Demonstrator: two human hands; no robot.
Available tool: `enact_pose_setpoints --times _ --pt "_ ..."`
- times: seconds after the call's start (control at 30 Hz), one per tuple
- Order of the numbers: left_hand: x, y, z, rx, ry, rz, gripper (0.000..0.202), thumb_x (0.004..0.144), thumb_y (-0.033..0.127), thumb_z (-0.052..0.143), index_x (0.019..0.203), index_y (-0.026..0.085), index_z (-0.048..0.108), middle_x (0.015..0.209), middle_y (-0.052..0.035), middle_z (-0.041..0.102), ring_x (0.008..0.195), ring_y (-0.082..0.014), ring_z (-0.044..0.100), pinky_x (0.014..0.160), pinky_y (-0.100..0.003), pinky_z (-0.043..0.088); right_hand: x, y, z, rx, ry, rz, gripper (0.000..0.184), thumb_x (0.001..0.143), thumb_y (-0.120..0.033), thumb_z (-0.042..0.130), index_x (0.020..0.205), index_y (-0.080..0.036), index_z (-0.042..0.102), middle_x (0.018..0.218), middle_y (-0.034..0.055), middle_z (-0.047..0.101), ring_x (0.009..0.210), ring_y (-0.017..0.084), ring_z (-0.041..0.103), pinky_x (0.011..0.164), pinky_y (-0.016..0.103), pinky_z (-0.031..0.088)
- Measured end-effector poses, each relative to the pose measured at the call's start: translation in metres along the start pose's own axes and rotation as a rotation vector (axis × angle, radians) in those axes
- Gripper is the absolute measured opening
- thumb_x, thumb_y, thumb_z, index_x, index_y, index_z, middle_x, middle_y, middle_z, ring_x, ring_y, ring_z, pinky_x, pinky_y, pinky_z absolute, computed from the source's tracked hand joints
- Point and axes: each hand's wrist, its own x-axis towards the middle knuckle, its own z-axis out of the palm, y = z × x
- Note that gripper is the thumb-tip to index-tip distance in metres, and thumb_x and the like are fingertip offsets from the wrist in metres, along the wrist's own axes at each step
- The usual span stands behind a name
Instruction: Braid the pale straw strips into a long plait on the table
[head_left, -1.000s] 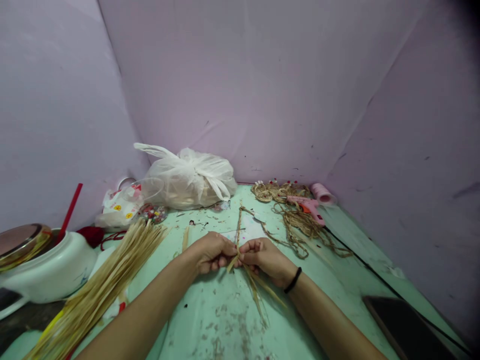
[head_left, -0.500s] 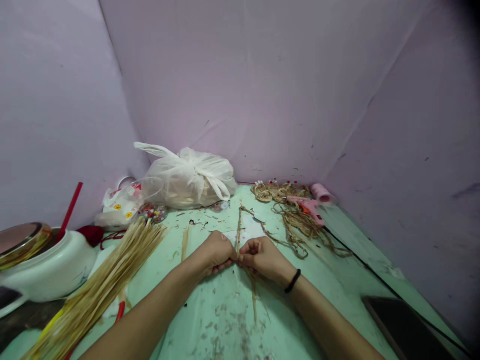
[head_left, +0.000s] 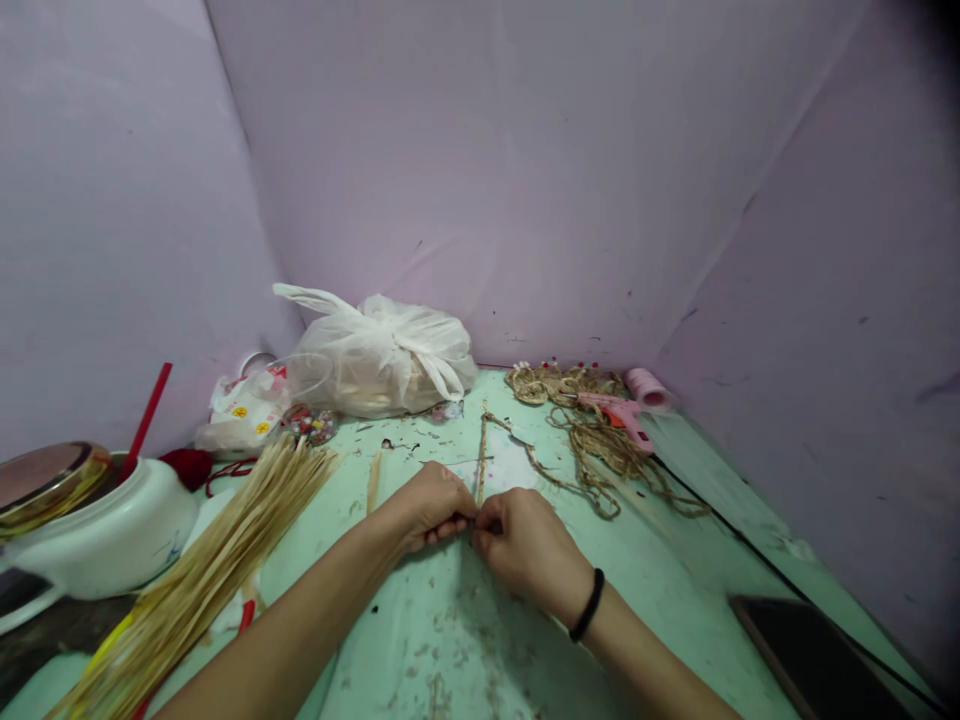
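A thin twisted cord of dry straw-coloured fibre (head_left: 482, 455) runs up the table from between my hands, then bends right toward a tangle of finished cord (head_left: 611, 445). My left hand (head_left: 439, 507) is closed, thumb and fingers pinching the cord's near end. Right beside it, my right hand (head_left: 525, 545) is closed too, its fingertips pressed together on the fibre at the same spot. The fingers hide the exact point where the strands meet. To the left lies a sheaf of flat dry fibre strips (head_left: 217, 545), and one loose strip (head_left: 373, 483) rests nearer my left hand.
A knotted white plastic bag (head_left: 382, 355) stands against the wall. At right are a pink glue gun (head_left: 619, 415) with black cable, a pink thread spool (head_left: 649, 390) and a dark flat device (head_left: 814, 650). A white pot (head_left: 124, 520) stands at far left.
My right hand has turned over, its back now facing up, and come slightly nearer to me. The loose strand ends below it no longer show. My left hand keeps its pinch.
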Motion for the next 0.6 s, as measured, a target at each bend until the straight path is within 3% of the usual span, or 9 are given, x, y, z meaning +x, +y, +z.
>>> enact_pose_setpoints --times 0.1,0.23,0.4,0.6 --pt "0.002 -0.002 -0.005 -0.017 -0.013 0.051 0.006 0.048 0.017 0.053 0.045 0.015 0.048 0.031 0.0051 0.036 0.027 -0.0051 0.026 0.029 -0.019 0.014 0.005 0.010 -0.002 0.113 -0.057 0.038 0.012 0.060 -0.019 0.053 0.054 -0.015 0.063 0.048 0.0013 0.053 0.044 0.009 0.039 0.042 0.021 0.022" --pt "0.006 -0.006 -0.009 -0.056 -0.056 0.043 0.009 0.049 0.021 0.057 0.050 0.015 0.051 0.036 0.0050 0.040 0.029 -0.0047 0.028 0.030 -0.018 0.012 0.014 0.019 -0.006 0.426 0.029 0.221 0.012 0.064 -0.023 0.052 0.057 -0.015 0.058 0.050 0.0006 0.053 0.042 0.008 0.041 0.040 0.020 0.027" --pt "0.009 -0.009 -0.009 -0.077 -0.090 0.072 0.010 0.049 0.022 0.056 0.054 0.014 0.054 0.037 0.0053 0.041 0.028 -0.0040 0.027 0.030 -0.018 0.011 0.014 0.013 -0.003 0.775 -0.185 0.315 0.018 0.068 -0.017 0.045 0.052 -0.015 0.053 0.042 -0.0018 0.049 0.034 0.007 0.037 0.036 0.019 0.031" --pt "0.011 -0.011 -0.008 -0.056 -0.106 0.121 0.008 0.050 0.020 0.054 0.054 0.013 0.056 0.036 0.0051 0.040 0.028 -0.0042 0.027 0.031 -0.018 0.012 0.012 0.006 -0.003 0.910 -0.219 0.369 0.018 0.067 -0.010 0.046 0.050 -0.014 0.050 0.041 -0.0012 0.051 0.033 0.007 0.041 0.036 0.018 0.035"
